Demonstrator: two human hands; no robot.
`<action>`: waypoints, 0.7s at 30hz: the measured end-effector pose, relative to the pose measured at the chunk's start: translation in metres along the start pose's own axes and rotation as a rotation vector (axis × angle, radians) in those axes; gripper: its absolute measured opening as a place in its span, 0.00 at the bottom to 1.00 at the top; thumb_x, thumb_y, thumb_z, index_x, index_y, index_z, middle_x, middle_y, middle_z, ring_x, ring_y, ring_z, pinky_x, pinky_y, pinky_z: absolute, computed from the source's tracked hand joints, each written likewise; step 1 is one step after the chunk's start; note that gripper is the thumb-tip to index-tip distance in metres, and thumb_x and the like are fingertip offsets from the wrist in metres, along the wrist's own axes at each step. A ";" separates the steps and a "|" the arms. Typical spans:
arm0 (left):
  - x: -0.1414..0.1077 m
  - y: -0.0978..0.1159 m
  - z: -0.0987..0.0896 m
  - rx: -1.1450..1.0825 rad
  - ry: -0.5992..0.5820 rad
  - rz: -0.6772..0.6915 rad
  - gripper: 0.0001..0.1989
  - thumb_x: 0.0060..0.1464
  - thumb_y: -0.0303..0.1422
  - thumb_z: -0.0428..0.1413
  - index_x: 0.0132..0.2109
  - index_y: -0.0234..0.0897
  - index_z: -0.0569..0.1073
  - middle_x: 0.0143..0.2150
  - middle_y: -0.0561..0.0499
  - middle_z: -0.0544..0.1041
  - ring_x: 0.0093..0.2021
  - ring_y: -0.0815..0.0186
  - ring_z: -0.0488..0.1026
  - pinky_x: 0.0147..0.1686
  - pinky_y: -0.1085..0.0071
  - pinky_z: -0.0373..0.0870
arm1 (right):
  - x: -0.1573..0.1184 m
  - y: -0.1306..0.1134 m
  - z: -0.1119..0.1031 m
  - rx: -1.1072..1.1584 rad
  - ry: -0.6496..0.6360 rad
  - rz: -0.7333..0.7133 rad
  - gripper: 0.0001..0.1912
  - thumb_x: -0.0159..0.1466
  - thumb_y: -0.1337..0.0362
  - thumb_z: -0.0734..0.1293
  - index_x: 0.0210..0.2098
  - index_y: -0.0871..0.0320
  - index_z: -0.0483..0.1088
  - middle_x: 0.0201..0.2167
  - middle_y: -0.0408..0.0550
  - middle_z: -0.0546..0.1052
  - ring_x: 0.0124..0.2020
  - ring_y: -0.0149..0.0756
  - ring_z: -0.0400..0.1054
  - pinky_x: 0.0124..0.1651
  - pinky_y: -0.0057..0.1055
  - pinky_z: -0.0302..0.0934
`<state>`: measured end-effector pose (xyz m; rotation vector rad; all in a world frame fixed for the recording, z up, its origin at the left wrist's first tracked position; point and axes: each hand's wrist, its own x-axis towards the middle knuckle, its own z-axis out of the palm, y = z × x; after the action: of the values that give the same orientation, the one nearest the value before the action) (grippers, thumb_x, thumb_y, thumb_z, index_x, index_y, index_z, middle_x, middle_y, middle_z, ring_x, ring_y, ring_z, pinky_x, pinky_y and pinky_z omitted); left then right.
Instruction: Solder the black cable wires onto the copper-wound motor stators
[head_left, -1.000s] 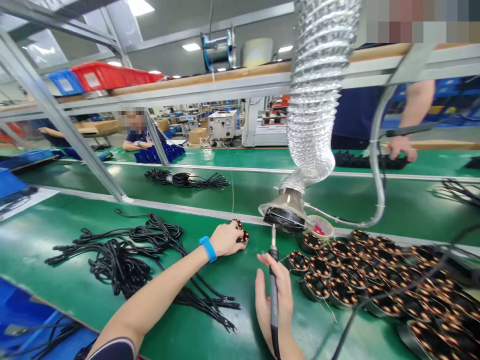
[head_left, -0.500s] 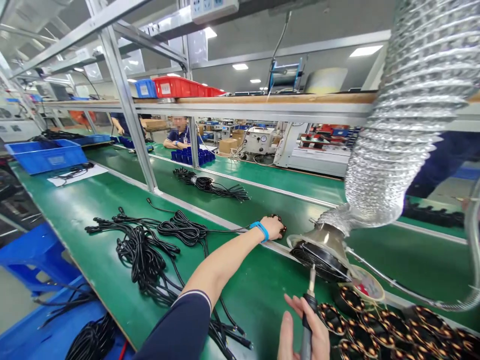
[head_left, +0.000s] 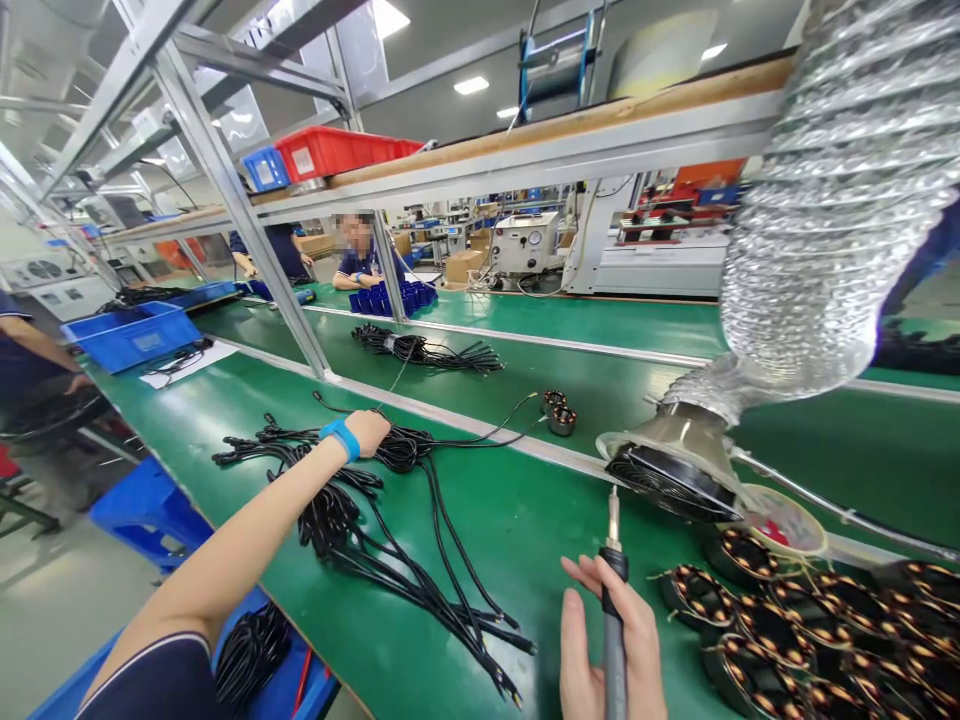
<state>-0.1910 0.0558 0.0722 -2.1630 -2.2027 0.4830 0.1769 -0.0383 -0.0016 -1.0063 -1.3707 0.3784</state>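
Note:
My left hand (head_left: pixel 369 434) is closed at a coiled black cable (head_left: pixel 405 447) on the bench; its fingertips are mostly hidden. Two thin cable ends stretch from this coil towards a pair of copper-wound motor stators (head_left: pixel 562 420) past the metal strip. Low in the view, my right hand (head_left: pixel 611 630) grips a soldering iron (head_left: pixel 613 590) by its grey and black handle, tip pointing up. Just beyond the tip sits a round black fume extractor fan (head_left: pixel 671 485). More black cables (head_left: pixel 330 515) lie under and beside my left forearm.
Many copper-wound stators (head_left: pixel 772 630) crowd the right front. A silver duct (head_left: pixel 799 250) comes down to the fan, with a solder spool (head_left: pixel 784 522) beside it. A metal post (head_left: pixel 244 215) and shelf edge (head_left: pixel 525 160) stand ahead. Blue bin (head_left: pixel 139 335) and co-workers are at far left.
My left hand has moved left, from the stators to the coiled cable, leaving two stators on the bench. My right hand still holds the soldering iron. The view has shifted somewhat.

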 end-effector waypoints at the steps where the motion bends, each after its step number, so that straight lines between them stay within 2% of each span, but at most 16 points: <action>1: -0.005 -0.006 0.010 0.019 -0.014 -0.007 0.15 0.45 0.24 0.61 0.43 0.33 0.76 0.41 0.36 0.80 0.45 0.50 0.77 0.45 0.60 0.71 | -0.001 -0.002 0.001 0.001 -0.010 -0.012 0.19 0.64 0.68 0.66 0.54 0.59 0.68 0.44 0.55 0.77 0.44 0.43 0.73 0.54 0.46 0.61; 4: -0.011 -0.013 0.028 0.057 -0.020 0.006 0.17 0.47 0.26 0.62 0.46 0.36 0.74 0.45 0.40 0.79 0.46 0.53 0.76 0.46 0.63 0.70 | -0.003 -0.001 0.001 -0.013 -0.024 -0.054 0.18 0.64 0.67 0.66 0.54 0.59 0.68 0.43 0.54 0.77 0.44 0.43 0.72 0.55 0.46 0.60; 6: -0.010 -0.018 0.027 0.061 -0.023 0.028 0.17 0.46 0.28 0.64 0.45 0.38 0.74 0.45 0.43 0.79 0.46 0.55 0.76 0.46 0.65 0.70 | -0.003 0.002 0.000 -0.022 -0.027 -0.062 0.19 0.64 0.67 0.66 0.55 0.59 0.68 0.43 0.54 0.77 0.45 0.43 0.71 0.55 0.47 0.60; 10: -0.009 -0.039 0.001 0.064 0.007 0.051 0.11 0.48 0.32 0.62 0.41 0.37 0.74 0.44 0.43 0.77 0.45 0.54 0.76 0.44 0.65 0.69 | 0.000 0.008 -0.002 -0.038 -0.016 -0.036 0.19 0.64 0.66 0.66 0.55 0.59 0.68 0.43 0.54 0.77 0.46 0.44 0.70 0.55 0.46 0.59; 13: -0.001 -0.050 -0.015 0.064 0.084 0.029 0.14 0.53 0.30 0.55 0.47 0.35 0.73 0.49 0.39 0.75 0.47 0.52 0.75 0.47 0.61 0.68 | 0.001 0.007 -0.002 -0.039 -0.009 -0.038 0.18 0.64 0.66 0.66 0.54 0.59 0.68 0.42 0.54 0.77 0.45 0.43 0.71 0.54 0.46 0.60; 16: 0.013 -0.042 -0.010 0.044 0.090 0.047 0.17 0.51 0.28 0.56 0.50 0.38 0.73 0.48 0.42 0.76 0.47 0.55 0.75 0.47 0.65 0.68 | 0.001 0.007 -0.001 -0.057 -0.021 -0.064 0.18 0.64 0.65 0.65 0.54 0.59 0.68 0.41 0.54 0.77 0.45 0.44 0.70 0.53 0.46 0.60; 19: 0.026 -0.028 0.004 0.020 0.041 0.087 0.17 0.45 0.28 0.61 0.45 0.42 0.76 0.41 0.48 0.80 0.44 0.58 0.76 0.42 0.70 0.69 | 0.001 0.011 -0.003 -0.078 -0.026 -0.085 0.18 0.65 0.65 0.65 0.54 0.59 0.68 0.39 0.53 0.77 0.45 0.44 0.70 0.53 0.46 0.60; 21: 0.031 -0.027 0.004 0.016 0.037 0.093 0.14 0.45 0.29 0.62 0.42 0.42 0.78 0.39 0.49 0.80 0.43 0.58 0.76 0.41 0.70 0.69 | 0.002 0.013 -0.004 -0.080 -0.020 -0.078 0.18 0.65 0.66 0.65 0.54 0.59 0.68 0.39 0.53 0.77 0.44 0.43 0.70 0.53 0.44 0.60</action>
<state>-0.2194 0.0859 0.0679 -2.2549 -2.0798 0.4580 0.1852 -0.0311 -0.0098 -1.0137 -1.4480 0.2783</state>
